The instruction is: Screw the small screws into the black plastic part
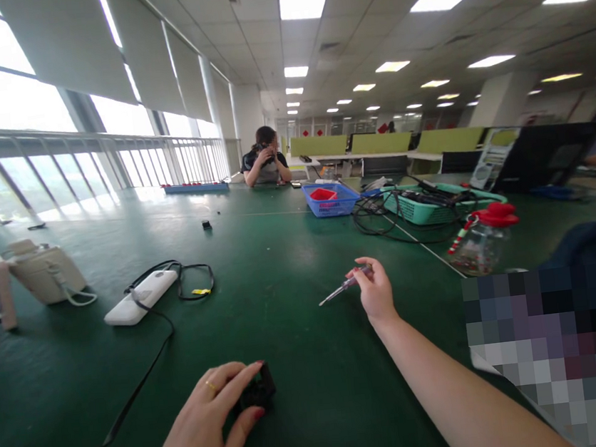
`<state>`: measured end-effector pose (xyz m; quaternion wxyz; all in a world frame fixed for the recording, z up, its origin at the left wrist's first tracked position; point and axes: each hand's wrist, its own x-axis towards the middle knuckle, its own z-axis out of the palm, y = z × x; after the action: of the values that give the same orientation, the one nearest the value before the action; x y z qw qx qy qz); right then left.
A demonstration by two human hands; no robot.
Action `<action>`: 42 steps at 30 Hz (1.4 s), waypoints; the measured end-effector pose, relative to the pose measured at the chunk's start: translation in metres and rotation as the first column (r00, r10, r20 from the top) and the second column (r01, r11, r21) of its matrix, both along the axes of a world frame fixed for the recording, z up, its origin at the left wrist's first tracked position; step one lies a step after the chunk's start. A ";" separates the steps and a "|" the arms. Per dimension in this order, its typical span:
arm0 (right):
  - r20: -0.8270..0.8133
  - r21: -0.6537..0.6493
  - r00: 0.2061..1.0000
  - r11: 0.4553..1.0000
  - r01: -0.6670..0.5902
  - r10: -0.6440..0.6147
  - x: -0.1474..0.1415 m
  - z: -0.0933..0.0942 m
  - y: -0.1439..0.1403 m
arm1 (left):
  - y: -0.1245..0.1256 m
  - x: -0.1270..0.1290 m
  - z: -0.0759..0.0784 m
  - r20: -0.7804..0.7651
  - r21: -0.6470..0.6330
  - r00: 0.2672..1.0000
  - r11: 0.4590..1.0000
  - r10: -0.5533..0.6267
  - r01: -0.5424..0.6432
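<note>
A small, black, angular part (264,387), seemingly plastic, is being held by the left hand (205,420) over the near portion of the dark green, smooth tabletop (302,352); whether it is also being supported from beneath cannot be told. Beyond this part and to its right, a slim screwdriver with a translucent handle and a bare metal shaft (342,288) is being held by the right hand (375,290), its tip being pointed leftward and slightly down, well apart from the part.

The step in hand is being judged as a readying one: the part is being steadied while the tool is being kept close by. For the next move, a firm left hold and a turning of the shaft toward the part are probably being called for, though no screw is being shown clearly.

The left fingers (239,384) are being kept narrowly parted, the part being pinched between forefinger and thumb. The right fingers are being closed around the screwdriver's handle. Beyond the part and to its left, a white, rounded, oblong device (147,294) is being crossed by a thin black strap (107,440), both being left untouched.
</note>
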<state>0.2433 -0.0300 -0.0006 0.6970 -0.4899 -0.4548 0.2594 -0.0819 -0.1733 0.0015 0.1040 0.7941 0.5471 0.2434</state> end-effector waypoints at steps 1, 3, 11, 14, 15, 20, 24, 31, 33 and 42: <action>0.000 0.002 1.000 1.000 0.000 0.000 0.000 0.000 0.000 | 0.000 0.002 -0.001 -0.012 -0.005 1.000 1.000 -0.024 0.024; -0.005 0.004 1.000 1.000 -0.005 0.005 0.000 0.000 0.000 | 0.001 0.003 -0.004 -0.026 -0.016 0.997 0.997 -0.071 0.071; 0.012 -0.036 1.000 0.999 -0.017 0.018 -0.001 0.005 -0.004 | 0.007 0.004 0.000 -0.001 -0.046 0.994 0.993 -0.109 0.109; 0.024 -0.044 0.999 0.999 -0.031 0.032 -0.003 0.007 -0.007 | 0.005 0.007 0.004 0.015 -0.068 0.994 0.992 -0.105 0.105; 0.031 -0.040 0.999 0.999 -0.035 0.036 -0.004 0.007 -0.008 | 0.005 0.008 0.005 0.023 -0.076 0.994 0.991 -0.105 0.106; 0.131 -0.002 0.991 1.000 -0.025 0.025 -0.006 0.009 -0.010 | 0.008 0.008 0.008 0.043 -0.159 0.993 0.981 -0.106 0.112; 0.376 0.085 0.926 0.993 -0.079 0.042 -0.013 0.012 -0.017 | 0.012 0.026 0.023 0.057 -0.193 0.987 0.969 -0.147 0.156; 0.821 0.076 0.556 0.942 -0.328 0.127 -0.042 0.018 -0.035 | 0.080 0.082 0.060 0.015 0.011 0.990 0.990 -0.143 0.142; 0.842 0.002 0.501 0.927 -0.375 0.201 -0.046 0.019 -0.036 | 0.114 0.094 0.061 0.039 0.083 0.993 0.990 -0.115 0.111; 0.778 -0.058 0.588 0.958 -0.282 0.220 -0.033 0.021 -0.027 | 0.192 0.110 0.011 0.024 0.000 0.992 0.992 -0.126 0.126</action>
<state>0.2099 -0.0565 0.0202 0.4054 -0.4591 -0.7839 0.1017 0.0283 0.0183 0.0124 0.1262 0.8239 0.4950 0.2453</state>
